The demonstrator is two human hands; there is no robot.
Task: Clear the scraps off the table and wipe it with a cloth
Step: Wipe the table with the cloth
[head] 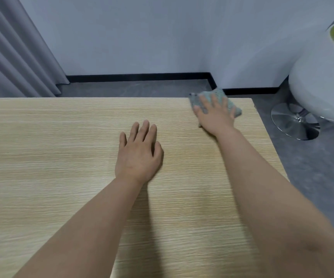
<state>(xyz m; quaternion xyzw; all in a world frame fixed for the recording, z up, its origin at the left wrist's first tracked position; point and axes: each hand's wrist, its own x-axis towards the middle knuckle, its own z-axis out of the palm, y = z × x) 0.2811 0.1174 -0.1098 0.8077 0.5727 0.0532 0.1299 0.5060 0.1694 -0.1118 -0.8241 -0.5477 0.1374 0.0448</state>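
The table (52,157), a pale wood-grain top, fills most of the view, and no scraps show on the part in sight. Beyond its far right corner stands a white stool (322,87) on a chrome base, on the grey floor. A grey curtain (12,57) hangs at the far left.

The left hand (139,151) lies flat on the table near the middle, fingers straight and slightly spread, holding nothing. The right hand (215,115) reaches to the far right corner and presses down with straight, spread fingers on the cloth (222,97), a grey-green rag bunched beneath the palm.

The wiping stage looks under way. The cloth sits right at the far edge, part of it seemingly past the rim, so a further push outward could carry it off the table onto the floor. Pressed rather than gripped, it could also slip from under the palm and leave stretches unwiped.
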